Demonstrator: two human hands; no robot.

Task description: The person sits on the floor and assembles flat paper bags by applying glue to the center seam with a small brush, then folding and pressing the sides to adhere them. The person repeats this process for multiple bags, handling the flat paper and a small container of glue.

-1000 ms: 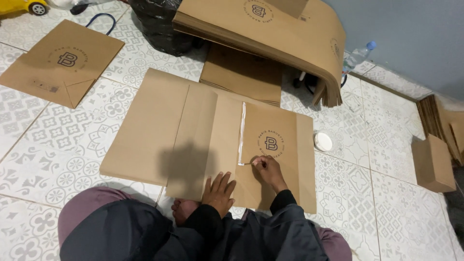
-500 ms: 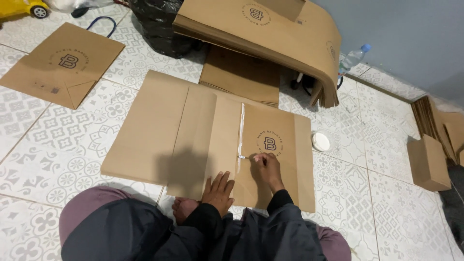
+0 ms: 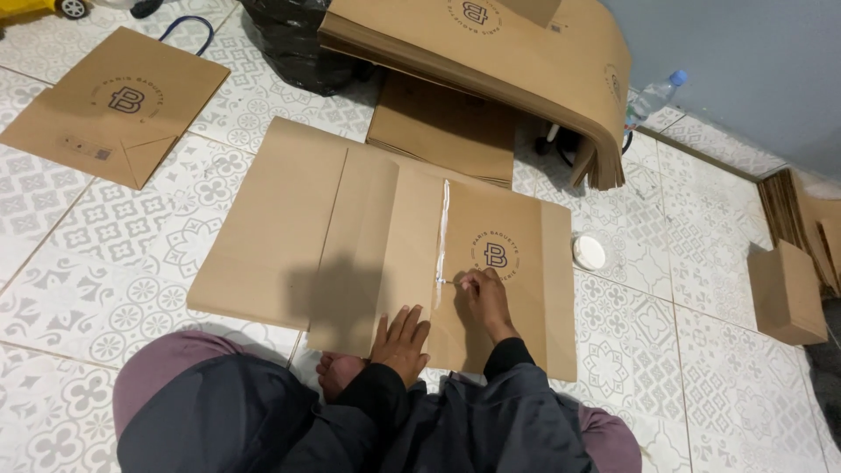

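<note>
My right hand [image 3: 482, 298] is pinched shut on a thin applicator stick [image 3: 448, 282], tip on the white glue line [image 3: 442, 232] that runs along the flap edge of the flat brown paper sheet [image 3: 385, 236] on the tiled floor [image 3: 96, 289]. Since a second ago the tip has barely moved, still at the line's lower end, so the bead looks nearly complete. Left hand [image 3: 401, 342] lies open, palm down, pressing the sheet's near edge. White lid [image 3: 589, 252] sits just beside the sheet

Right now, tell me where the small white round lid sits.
In the head view, the white lid lies on the tiled floor, just beyond the right edge of the flattened brown paper sheet, right of the right hand.
</note>
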